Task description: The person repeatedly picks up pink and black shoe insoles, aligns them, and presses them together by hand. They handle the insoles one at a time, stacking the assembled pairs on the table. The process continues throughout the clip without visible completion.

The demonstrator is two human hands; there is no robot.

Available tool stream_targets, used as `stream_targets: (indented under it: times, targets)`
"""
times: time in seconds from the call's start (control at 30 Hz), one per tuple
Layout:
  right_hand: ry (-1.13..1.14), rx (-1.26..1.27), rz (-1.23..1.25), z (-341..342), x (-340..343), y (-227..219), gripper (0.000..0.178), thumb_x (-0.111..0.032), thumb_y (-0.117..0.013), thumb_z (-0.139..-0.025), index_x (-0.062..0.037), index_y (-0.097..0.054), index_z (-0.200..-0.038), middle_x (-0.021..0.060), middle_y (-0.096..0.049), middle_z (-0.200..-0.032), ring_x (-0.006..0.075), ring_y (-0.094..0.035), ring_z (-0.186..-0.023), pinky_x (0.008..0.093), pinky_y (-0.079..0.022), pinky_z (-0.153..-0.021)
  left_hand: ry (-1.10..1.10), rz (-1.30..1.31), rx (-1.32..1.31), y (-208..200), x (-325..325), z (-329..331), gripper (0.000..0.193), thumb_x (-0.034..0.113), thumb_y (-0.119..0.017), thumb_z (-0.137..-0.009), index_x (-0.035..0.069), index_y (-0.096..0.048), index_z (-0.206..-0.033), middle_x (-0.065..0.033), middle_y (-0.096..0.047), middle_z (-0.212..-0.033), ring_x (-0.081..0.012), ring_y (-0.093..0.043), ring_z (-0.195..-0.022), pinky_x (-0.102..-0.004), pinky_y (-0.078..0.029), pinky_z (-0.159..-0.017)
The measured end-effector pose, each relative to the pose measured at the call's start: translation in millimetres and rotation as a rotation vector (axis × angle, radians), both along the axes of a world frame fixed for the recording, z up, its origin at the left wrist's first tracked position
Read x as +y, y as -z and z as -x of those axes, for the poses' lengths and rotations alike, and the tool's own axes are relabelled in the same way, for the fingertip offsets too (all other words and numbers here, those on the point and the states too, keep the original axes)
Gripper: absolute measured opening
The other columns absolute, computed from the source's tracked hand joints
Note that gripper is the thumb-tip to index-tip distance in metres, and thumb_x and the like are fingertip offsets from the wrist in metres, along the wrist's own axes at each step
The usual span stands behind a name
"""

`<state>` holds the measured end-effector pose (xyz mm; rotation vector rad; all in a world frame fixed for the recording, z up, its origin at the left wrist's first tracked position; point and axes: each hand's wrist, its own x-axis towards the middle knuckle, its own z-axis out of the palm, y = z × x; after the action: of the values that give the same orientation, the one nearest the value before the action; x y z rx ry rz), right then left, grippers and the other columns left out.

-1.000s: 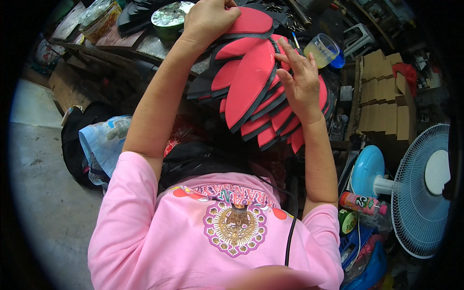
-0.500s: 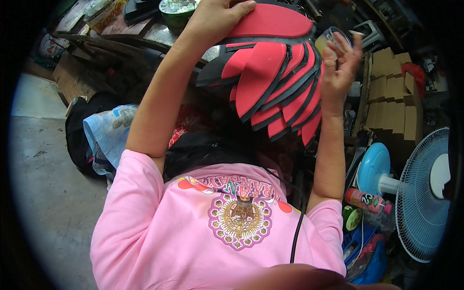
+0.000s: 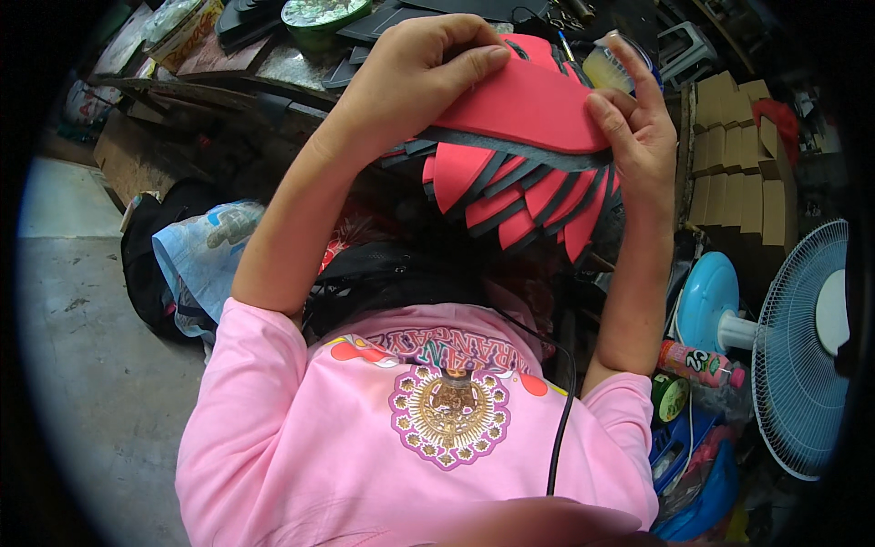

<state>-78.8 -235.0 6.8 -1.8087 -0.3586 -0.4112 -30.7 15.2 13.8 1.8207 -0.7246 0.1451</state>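
Note:
A red foam shoe sole (image 3: 529, 105) with a dark grey lower layer is held up between both hands. My left hand (image 3: 428, 68) pinches its left upper edge, thumb on the red face. At the other end, my right hand (image 3: 638, 123) has thumb and fingers closed on the tip, with the index finger raised. Just below hangs a fanned pile of similar red and black soles (image 3: 510, 196), partly hidden by the held one; what bears the pile is hidden.
A workbench (image 3: 283, 68) with dark sheets and a green round tub (image 3: 324, 11) lies ahead. Folded brown cardboard pieces (image 3: 738, 173) stand at right, near a blue fan (image 3: 802, 351) and a pink-labelled bottle (image 3: 697, 365). A black bag (image 3: 159, 264) sits at left.
The sole in my left hand has come down and nearer, tilting over the pile. My right hand, earlier loose beside the pile, has closed on the sole's right end.

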Motion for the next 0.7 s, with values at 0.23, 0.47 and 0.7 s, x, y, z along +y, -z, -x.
stream_targets:
  times: [0.23,0.47,0.7]
  targets:
    - [-0.003,-0.14,-0.029,13,2,-12,0.057,-0.001,-0.069,-0.091,-0.0029,-0.05,-0.144,0.0063,-0.06,-0.141,0.0073,-0.067,-0.099,0.0249,-0.052,-0.093,-0.214,-0.366,-0.732,-14,-6,22,0.037,0.033,-0.075,-0.083,0.013,-0.066,-0.112,-0.0101,-0.07,-0.095,-0.0306,-0.068,-0.085,-0.0393,-0.053,-0.075]
    - [0.084,-0.341,0.104,16,5,-12,0.052,-0.021,-0.063,-0.1,-0.0021,-0.047,-0.146,0.0139,-0.062,-0.135,0.0153,-0.064,-0.112,0.029,-0.048,-0.099,0.216,-0.173,-0.17,-14,-5,28,0.035,0.02,-0.075,-0.086,0.006,-0.057,-0.112,-0.011,-0.068,-0.088,-0.0238,-0.068,-0.079,-0.033,-0.052,-0.068]
    - [-0.017,-0.303,0.12,18,5,7,0.063,-0.054,-0.042,-0.104,-0.0028,-0.063,-0.133,0.0133,-0.062,-0.129,0.0209,-0.057,-0.119,0.0348,-0.044,-0.101,0.461,0.359,0.638,3,-4,26,0.056,0.008,-0.069,-0.09,-0.004,-0.048,-0.14,-0.0085,-0.066,-0.12,-0.0081,-0.066,-0.104,-0.0235,-0.054,-0.092]
